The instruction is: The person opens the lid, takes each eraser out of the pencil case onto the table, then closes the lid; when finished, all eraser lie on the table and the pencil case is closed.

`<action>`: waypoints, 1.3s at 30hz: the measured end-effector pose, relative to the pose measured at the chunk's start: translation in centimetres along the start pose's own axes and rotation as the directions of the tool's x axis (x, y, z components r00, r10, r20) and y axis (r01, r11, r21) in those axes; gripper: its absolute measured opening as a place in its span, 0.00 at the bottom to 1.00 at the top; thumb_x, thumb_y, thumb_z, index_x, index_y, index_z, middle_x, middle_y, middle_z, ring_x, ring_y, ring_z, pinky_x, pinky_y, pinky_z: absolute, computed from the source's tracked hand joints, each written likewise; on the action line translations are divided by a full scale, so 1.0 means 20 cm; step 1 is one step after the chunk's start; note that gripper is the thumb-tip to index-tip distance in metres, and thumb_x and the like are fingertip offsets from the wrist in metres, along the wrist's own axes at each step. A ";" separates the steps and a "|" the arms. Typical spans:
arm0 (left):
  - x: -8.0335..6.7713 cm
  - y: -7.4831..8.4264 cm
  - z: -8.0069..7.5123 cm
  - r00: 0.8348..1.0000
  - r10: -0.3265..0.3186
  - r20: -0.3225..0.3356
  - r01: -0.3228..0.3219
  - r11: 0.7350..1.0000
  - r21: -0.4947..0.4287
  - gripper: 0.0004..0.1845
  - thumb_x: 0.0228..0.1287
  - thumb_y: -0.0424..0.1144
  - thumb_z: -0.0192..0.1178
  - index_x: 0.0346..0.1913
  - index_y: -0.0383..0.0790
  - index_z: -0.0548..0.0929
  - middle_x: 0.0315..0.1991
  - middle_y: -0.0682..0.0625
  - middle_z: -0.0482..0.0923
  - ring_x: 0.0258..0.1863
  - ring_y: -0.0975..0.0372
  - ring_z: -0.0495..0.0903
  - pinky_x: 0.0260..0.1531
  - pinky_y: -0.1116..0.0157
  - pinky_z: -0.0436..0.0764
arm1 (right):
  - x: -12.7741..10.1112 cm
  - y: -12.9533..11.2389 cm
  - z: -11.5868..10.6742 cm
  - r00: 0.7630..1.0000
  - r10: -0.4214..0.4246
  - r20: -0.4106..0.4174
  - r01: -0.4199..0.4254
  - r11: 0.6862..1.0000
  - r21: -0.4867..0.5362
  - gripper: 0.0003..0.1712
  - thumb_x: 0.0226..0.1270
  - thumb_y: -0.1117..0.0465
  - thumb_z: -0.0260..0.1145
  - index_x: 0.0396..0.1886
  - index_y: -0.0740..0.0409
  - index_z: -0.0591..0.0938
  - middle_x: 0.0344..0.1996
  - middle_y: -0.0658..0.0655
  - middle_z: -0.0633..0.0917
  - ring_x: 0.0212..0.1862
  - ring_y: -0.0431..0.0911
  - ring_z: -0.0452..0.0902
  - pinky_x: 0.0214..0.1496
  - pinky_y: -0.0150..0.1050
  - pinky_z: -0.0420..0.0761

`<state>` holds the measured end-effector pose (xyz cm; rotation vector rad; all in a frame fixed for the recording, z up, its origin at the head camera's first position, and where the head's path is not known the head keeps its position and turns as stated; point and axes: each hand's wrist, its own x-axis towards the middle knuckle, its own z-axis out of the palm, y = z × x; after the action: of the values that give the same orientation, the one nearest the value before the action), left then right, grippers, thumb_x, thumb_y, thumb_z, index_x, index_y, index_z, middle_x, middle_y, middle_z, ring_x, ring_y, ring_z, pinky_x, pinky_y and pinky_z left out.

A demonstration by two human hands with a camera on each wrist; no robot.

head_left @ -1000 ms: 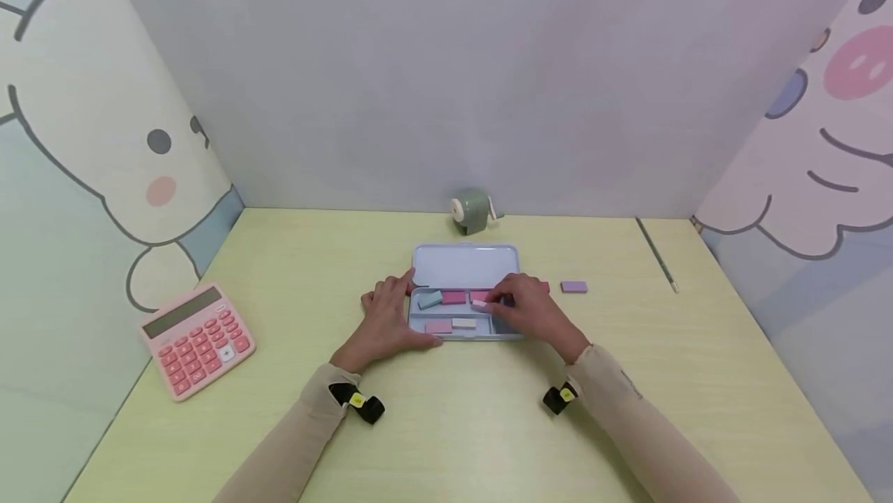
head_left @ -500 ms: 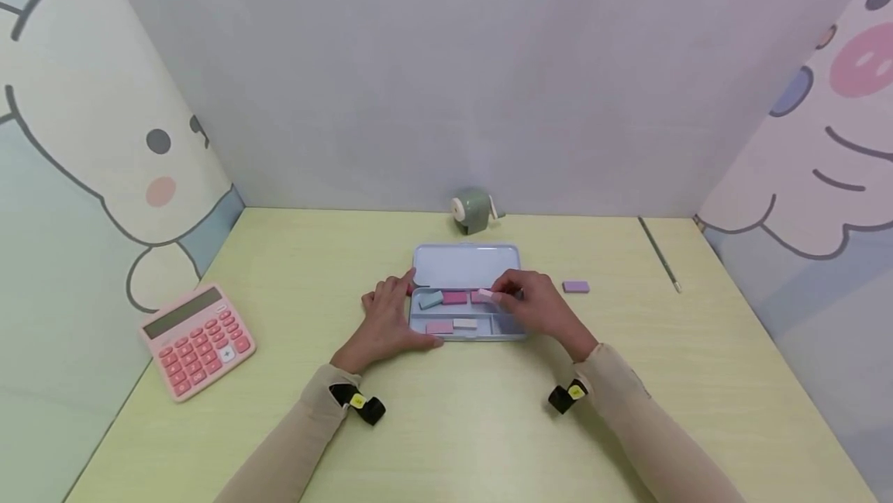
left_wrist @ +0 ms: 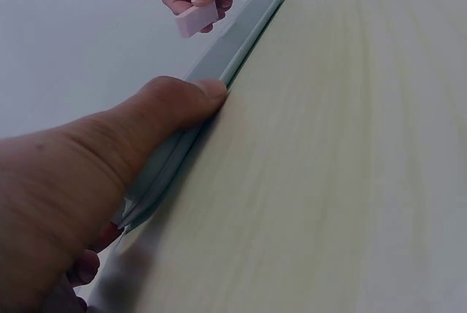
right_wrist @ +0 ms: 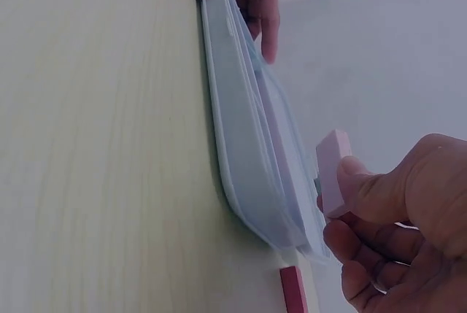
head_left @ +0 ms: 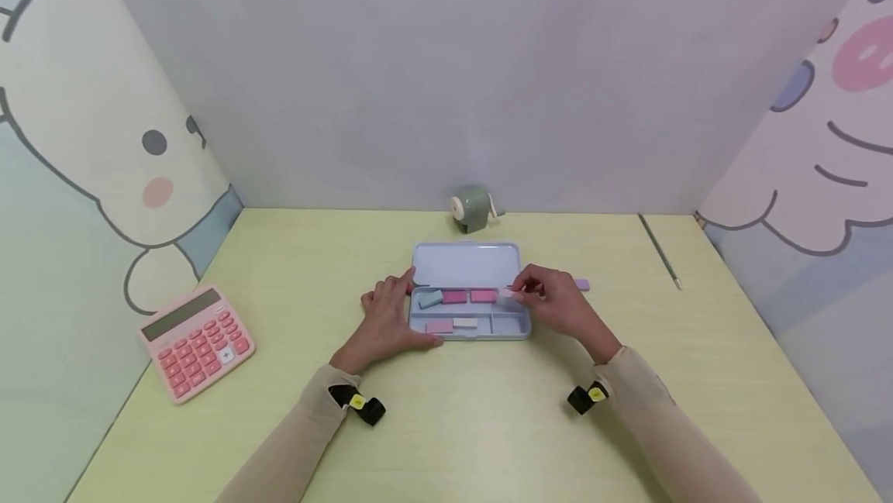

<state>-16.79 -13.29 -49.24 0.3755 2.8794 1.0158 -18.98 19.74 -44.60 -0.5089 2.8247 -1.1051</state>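
the light-blue case [head_left: 509, 324] lies near the middle of the table [head_left: 474, 425], closer to its far edge, with the lid [head_left: 466, 264] laid back toward that edge, so the compartments face the person. the left hand [head_left: 386, 319] holds the case's left end, thumb pressed on the near edge and the other fingers spread round the side, probably to stop it sliding. the right hand [head_left: 554, 301] pinches a pale eraser [right_wrist: 333, 174] between thumb and fingers, over the right end of the case; holding it by one end presumably leaves the other end free. that eraser is blurred from the head, but both wrist views suggest it is raised clear of the case.

in the long far compartment a blue eraser [head_left: 430, 299] lies tilted, then a dark pink eraser [head_left: 454, 297] and a bright pink eraser [head_left: 483, 296]; the near-left compartment holds a dusty pink eraser [head_left: 439, 326] beside a white eraser [head_left: 464, 323].

a red eraser [right_wrist: 293, 289] lies just beyond the case's right end, and a purple eraser [head_left: 582, 284] shows past the right hand. the sharpener [head_left: 470, 209] stands by the far edge, the pencil [head_left: 660, 252] slants near the far right corner, and the calculator [head_left: 198, 344] lies along the left edge, all apart from the handwork.
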 end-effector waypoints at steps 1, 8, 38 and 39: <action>0.00 0.00 0.00 1.000 -0.001 -0.001 0.001 1.000 -0.001 0.73 0.40 0.64 0.85 0.87 0.44 0.55 0.64 0.43 0.71 0.65 0.47 0.66 0.66 0.40 0.54 | -0.01 0.01 -0.01 1.000 -0.005 -0.009 0.005 1.000 -0.005 0.04 0.71 0.66 0.73 0.41 0.53 0.86 0.40 0.54 0.89 0.42 0.48 0.79 0.48 0.41 0.80; -0.01 0.00 0.00 1.000 0.005 -0.010 -0.005 1.000 -0.005 0.74 0.40 0.65 0.85 0.87 0.44 0.55 0.64 0.43 0.72 0.64 0.47 0.66 0.65 0.40 0.55 | -0.08 0.12 -0.08 0.999 0.011 -0.049 -0.014 0.998 -0.054 0.09 0.68 0.69 0.75 0.45 0.56 0.89 0.41 0.55 0.90 0.44 0.48 0.80 0.48 0.38 0.81; -0.01 0.00 0.00 1.000 0.019 -0.018 -0.019 1.000 -0.001 0.74 0.39 0.64 0.86 0.87 0.46 0.54 0.60 0.45 0.73 0.63 0.48 0.67 0.66 0.40 0.54 | -0.10 0.18 -0.13 0.997 0.073 -0.004 -0.073 0.991 -0.113 0.06 0.69 0.62 0.77 0.43 0.56 0.91 0.40 0.56 0.89 0.40 0.47 0.78 0.42 0.37 0.78; -0.01 0.00 0.00 1.000 0.017 -0.018 -0.017 1.000 0.002 0.74 0.39 0.64 0.86 0.87 0.46 0.54 0.60 0.45 0.73 0.64 0.48 0.67 0.66 0.40 0.54 | -0.09 0.17 -0.13 0.998 0.063 -0.010 -0.064 0.992 -0.108 0.07 0.69 0.61 0.77 0.44 0.56 0.92 0.40 0.55 0.89 0.40 0.47 0.78 0.40 0.36 0.77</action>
<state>-16.65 -13.29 -49.20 0.3933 2.8979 1.0245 -18.65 24.42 -45.10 -0.4203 2.8965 -0.9479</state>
